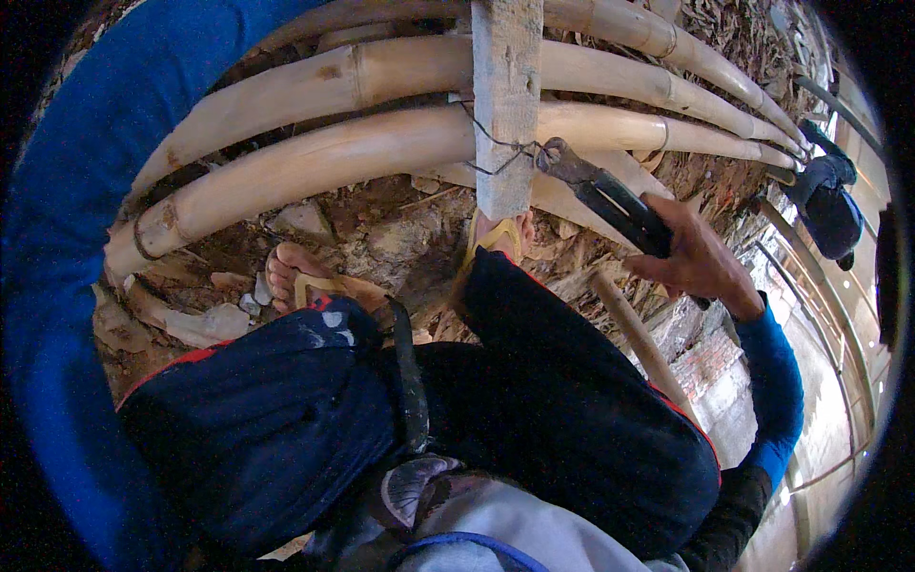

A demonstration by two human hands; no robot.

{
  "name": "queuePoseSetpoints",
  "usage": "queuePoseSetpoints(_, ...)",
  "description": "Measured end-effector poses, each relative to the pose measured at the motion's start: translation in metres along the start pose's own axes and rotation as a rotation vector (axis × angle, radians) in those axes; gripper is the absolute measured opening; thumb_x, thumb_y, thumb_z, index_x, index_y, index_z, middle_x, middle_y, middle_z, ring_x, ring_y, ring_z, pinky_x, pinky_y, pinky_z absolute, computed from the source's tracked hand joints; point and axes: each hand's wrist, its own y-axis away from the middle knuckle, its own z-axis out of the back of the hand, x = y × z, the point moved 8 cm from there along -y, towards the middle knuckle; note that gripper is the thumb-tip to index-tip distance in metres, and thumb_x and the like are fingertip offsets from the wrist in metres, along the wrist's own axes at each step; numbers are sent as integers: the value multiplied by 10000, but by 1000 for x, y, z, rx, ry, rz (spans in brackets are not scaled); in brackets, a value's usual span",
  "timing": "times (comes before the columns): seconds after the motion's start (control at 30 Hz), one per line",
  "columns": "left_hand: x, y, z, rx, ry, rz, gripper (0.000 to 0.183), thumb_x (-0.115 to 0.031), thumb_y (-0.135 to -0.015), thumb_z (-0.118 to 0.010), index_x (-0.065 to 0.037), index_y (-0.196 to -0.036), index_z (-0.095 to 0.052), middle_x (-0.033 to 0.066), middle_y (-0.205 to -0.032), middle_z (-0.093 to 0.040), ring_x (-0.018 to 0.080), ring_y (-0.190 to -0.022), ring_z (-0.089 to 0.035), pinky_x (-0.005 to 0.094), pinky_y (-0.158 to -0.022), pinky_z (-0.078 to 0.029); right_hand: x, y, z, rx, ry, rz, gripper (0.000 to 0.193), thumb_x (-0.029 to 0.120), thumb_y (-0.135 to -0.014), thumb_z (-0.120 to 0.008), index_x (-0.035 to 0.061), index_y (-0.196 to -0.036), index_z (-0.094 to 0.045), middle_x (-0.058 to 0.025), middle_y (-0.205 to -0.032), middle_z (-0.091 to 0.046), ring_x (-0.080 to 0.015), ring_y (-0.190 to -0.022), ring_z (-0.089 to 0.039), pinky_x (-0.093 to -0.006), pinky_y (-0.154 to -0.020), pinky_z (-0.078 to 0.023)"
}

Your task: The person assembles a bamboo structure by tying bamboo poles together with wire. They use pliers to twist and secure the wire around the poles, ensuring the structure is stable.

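Observation:
My right hand point(701, 250) is wrapped round the dark handles of a pair of pincers point(610, 198). Their jaws meet a thin dark wire point(496, 170) at the right edge of a pale wooden batten point(507, 91). The wire loops across the batten's front, near its lower end. Behind the batten, the nearest bamboo pole point(381, 145) runs sideways. My left arm point(91, 219), in a blue sleeve, reaches up along the left side and out of the picture at the top; the left hand is out of sight.
More bamboo poles point(410, 69) lie beyond, roughly parallel. My sandalled feet point(334, 286) rest on stony, littered ground. A wooden stick point(640, 343) slants beside my right knee. At the far right is a dark-clothed shape point(825, 195), apparently another person, near more poles.

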Motion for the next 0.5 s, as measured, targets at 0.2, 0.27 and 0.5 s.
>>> queuePoseSetpoints(0.2, -1, -5, 2, -21, -120, -214, 637, -640, -1011, -461, -89, -1236, -690, 156, -1060, -711, 329, -999, -668, 430, -923, -472, 42, 32, 9, -505, 728, 377, 575, 67, -813, -744, 15, -1331, -501, -166, -1016, -638, -350, -868, -683, -433, -719, -573)
queuePoseSetpoints(0.27, -4, -6, -1, -1, -150, -230, 618, -628, -1021, -447, -102, -1241, -688, 153, -1068, -713, 336, -985, -674, 430, -905, -481, 43, 36, -3, -534, 974, 329, 636, 86, -848, -725, 6, -1424, -468, -146, -1084, -617, -330, -924, -675, -434, -758, -574)
queuePoseSetpoints(0.5, 10, -13, 3, -53, -236, -281, 574, -638, -984, -501, -140, -1181, -708, 122, -1032, -709, 303, -970, -676, 424, -879, -488, 14, 24, -25, -567, 1018, 297, 607, 175, -958, -646, -2, -1490, -413, -148, -1032, -593, -310, -898, -670, -438, -722, -573)
